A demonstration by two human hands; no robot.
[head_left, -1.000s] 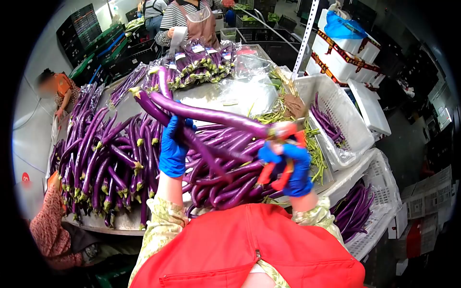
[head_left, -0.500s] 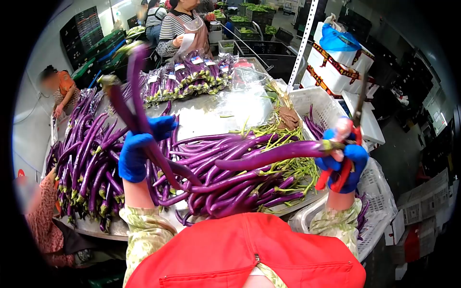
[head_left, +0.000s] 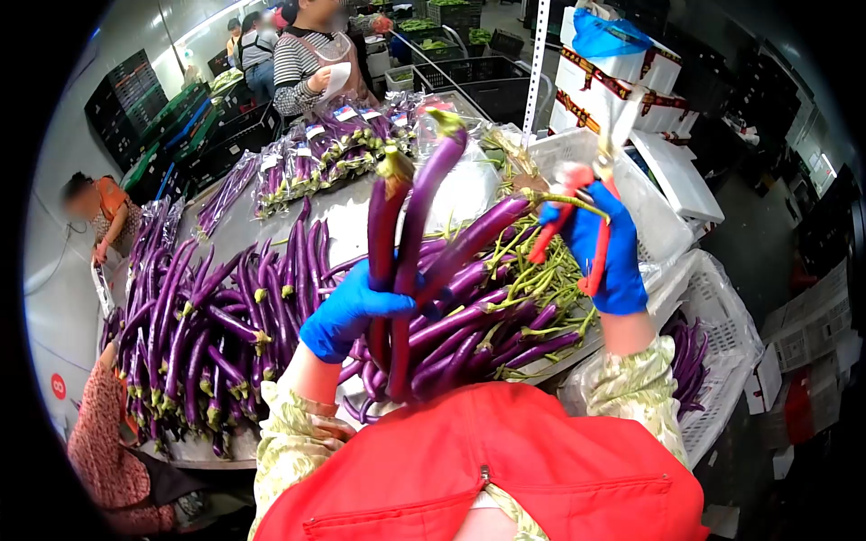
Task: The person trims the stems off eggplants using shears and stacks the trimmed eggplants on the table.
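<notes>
My left hand, in a blue glove, is closed around several long purple eggplants, two of them upright. A third eggplant slants from that hand toward the right, its long green stem reaching past the shears. My right hand, also blue-gloved, is wrapped around red-handled shears with the blades pointing up, blurred. Whether the blades touch the stem, I cannot tell. Beneath both hands lies a pile of loose eggplants, with cut green stems beside it on the right.
Many eggplants are heaped on the metal table's left side. Bagged eggplants lie at the back. White crates and foam boxes stand to the right. One person stands behind the table; others are at left.
My left hand has moved right with its eggplants, now more upright. The eggplant by my right hand now slants from the left hand's bunch. My right hand has shifted slightly left and up.
</notes>
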